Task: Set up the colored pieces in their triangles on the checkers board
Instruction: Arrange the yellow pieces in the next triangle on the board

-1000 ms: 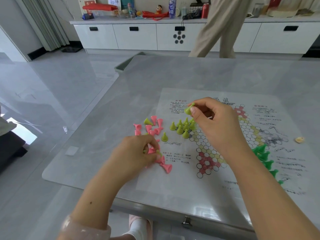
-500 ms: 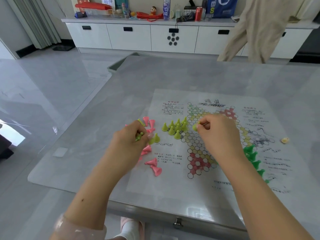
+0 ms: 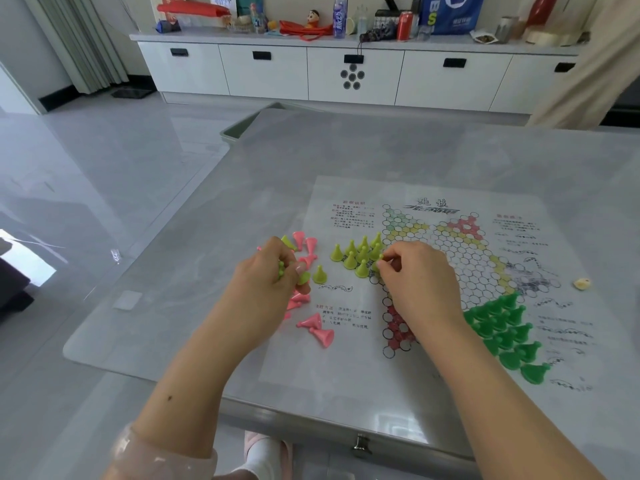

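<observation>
Head view showed the bench [image 3: 381,150] with the paper board [image 3: 519,244] lying flat on it, and the biggest change from a second earlier was the right hand [image 3: 415,275]: it had come down from above the board to the rim of the lime triangle at the board's left corner. There it pinched a lime piece [image 3: 380,260] in its fingertips, touching or just above the row of lime cones [image 3: 360,252] that stood upright there. I judged that piece about to be seated, which would nearly fill that triangle.

The left hand [image 3: 270,282] had shifted from the pink heap to a lime piece [image 3: 294,271], gripped in curled fingers beside the scattered pink pieces [image 3: 317,327], most of which lay on their sides off the board. One more lime cone [image 3: 319,274] stood just beside that hand.

The dark green pieces [image 3: 505,327] stood filled in at the near right corner. Pink remained wholly unplaced.
</observation>
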A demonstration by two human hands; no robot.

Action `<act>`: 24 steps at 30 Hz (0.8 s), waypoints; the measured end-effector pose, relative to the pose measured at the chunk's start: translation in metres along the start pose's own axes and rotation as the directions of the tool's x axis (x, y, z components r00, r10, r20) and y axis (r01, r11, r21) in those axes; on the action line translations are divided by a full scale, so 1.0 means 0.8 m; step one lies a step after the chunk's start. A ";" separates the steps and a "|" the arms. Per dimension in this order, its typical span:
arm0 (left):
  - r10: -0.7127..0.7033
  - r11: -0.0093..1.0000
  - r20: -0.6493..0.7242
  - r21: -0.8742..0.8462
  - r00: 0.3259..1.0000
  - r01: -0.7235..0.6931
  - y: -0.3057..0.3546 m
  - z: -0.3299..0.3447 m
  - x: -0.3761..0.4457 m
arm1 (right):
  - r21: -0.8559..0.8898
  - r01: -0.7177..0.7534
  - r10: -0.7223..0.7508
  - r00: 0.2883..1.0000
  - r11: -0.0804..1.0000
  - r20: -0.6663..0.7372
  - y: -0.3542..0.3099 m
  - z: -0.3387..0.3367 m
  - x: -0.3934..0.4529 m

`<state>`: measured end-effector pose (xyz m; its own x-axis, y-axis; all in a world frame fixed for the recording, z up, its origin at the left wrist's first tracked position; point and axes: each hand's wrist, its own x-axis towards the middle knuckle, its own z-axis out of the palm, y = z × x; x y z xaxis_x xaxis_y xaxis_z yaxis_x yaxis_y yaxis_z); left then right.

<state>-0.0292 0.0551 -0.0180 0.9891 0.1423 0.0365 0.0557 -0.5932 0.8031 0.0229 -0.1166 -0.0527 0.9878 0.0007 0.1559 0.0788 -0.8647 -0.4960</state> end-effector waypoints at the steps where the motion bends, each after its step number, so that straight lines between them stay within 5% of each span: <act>1: 0.003 1.000 -0.008 0.005 1.000 -0.003 0.000 0.000 0.000 | 0.003 0.003 -0.003 1.000 1.000 0.001 0.001 0.000 0.000; 24: 0.028 0.999 0.039 0.027 0.999 -0.029 -0.010 0.002 0.001 | 0.022 0.038 -0.037 0.999 0.999 -0.023 0.002 0.002 -0.003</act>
<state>-0.0289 0.0591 -0.0253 0.9948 0.0950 0.0360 0.0307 -0.6182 0.7855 0.0208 -0.1168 -0.0550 0.9808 0.0213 0.1938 0.1189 -0.8531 -0.5080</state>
